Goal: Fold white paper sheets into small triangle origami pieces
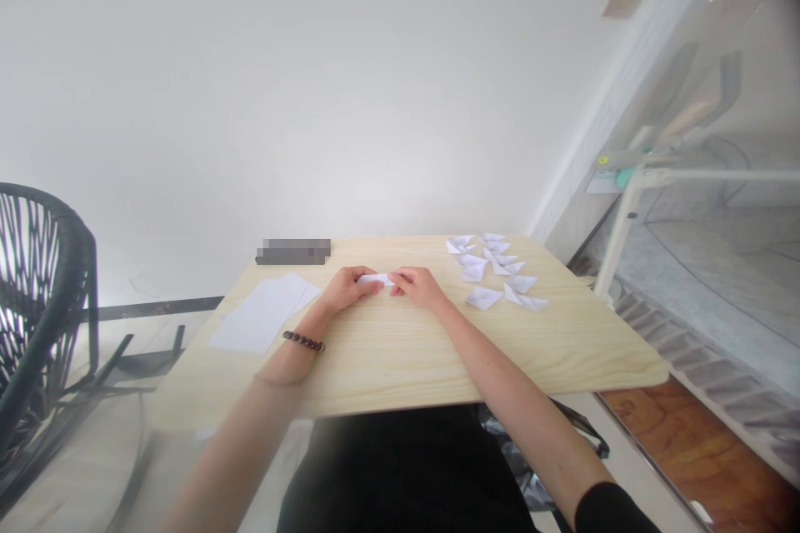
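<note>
Nearby, white sheets and folded papers flank the hands.

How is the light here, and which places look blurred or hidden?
Head view: soft light, brightest on the wall; hazy blur over the left forearm and near left of the table; dark picture corner, top right; mosaic blocks hide something at the table's back left; washed-out paper between left hand and right hand.

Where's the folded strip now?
Head view: the folded strip is over the table, held between left hand and right hand, with sheets to its left and paper boats to its right.
</note>
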`<state>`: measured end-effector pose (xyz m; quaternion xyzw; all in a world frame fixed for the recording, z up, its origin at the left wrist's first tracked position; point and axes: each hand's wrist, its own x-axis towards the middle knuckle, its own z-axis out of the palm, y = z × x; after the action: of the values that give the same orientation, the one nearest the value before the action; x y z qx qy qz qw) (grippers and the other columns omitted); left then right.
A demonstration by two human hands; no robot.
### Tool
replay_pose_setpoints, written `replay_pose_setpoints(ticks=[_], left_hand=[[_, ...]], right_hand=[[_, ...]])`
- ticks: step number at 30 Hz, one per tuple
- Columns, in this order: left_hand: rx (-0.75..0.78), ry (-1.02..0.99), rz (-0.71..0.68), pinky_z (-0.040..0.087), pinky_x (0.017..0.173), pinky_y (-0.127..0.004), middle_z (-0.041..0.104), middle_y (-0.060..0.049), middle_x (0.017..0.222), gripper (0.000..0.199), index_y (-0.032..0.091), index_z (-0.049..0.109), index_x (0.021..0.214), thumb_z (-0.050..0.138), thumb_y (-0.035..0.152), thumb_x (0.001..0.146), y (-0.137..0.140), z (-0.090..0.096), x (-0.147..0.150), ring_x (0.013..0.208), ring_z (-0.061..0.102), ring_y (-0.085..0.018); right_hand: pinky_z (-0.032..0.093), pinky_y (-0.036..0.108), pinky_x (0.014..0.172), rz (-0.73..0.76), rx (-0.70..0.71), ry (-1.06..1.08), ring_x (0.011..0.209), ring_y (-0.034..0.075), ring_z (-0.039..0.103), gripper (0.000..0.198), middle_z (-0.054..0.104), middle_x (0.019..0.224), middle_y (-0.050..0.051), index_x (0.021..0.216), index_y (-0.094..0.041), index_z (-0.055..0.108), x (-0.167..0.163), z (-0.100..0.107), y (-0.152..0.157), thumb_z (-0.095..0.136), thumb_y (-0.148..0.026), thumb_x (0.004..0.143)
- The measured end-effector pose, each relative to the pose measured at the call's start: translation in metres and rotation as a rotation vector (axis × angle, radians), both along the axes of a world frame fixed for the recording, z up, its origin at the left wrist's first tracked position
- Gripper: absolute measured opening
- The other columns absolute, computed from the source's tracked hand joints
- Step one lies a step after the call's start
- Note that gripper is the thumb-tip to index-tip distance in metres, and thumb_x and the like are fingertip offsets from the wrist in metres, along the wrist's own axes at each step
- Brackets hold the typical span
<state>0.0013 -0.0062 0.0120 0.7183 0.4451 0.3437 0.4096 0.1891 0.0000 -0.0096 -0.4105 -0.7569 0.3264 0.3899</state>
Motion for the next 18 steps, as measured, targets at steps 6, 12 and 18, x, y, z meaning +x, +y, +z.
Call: replay_pose_setpoints(ticks=[6,12,18], left_hand=[[0.033,0.053,0.027,0.033,0.044,-0.020,0.055,0.002,0.053,0.035,0.013,0.062,0.079,0.060,0.044,0.062,0.0019,-0.0028,0.0032,0.047,0.046,-0.009],[-0.010,0.005,-0.005,0.037,0.046,-0.020,0.061,-0.001,0.062,0.035,0.013,0.063,0.078,0.058,0.045,0.063,0.0001,0.0012,0.0041,0.052,0.049,-0.010],[0.029,0.053,0.016,0.034,0.044,-0.019,0.062,-0.003,0.062,0.037,0.012,0.064,0.073,0.053,0.046,0.066,-0.0033,0.0048,0.0053,0.049,0.047,-0.009]], right_hand=[[0.035,0.017,0.051,-0.022,0.064,-0.130,0.048,0.007,0.047,0.030,0.059,0.054,-0.002,0.064,-0.016,0.058,0.0006,0.0046,-0.0016,0.042,-0.034,0.080],[0.035,0.017,0.049,-0.023,0.035,-0.054,0.047,0.007,0.046,0.027,0.057,0.055,-0.003,0.074,-0.016,0.057,-0.0006,0.0024,-0.0026,0.042,-0.038,0.079],[0.034,0.016,0.050,0.024,0.055,-0.071,0.048,0.006,0.046,0.025,0.057,0.055,-0.003,0.076,-0.016,0.057,-0.0005,0.0021,-0.0030,0.043,-0.037,0.079]])
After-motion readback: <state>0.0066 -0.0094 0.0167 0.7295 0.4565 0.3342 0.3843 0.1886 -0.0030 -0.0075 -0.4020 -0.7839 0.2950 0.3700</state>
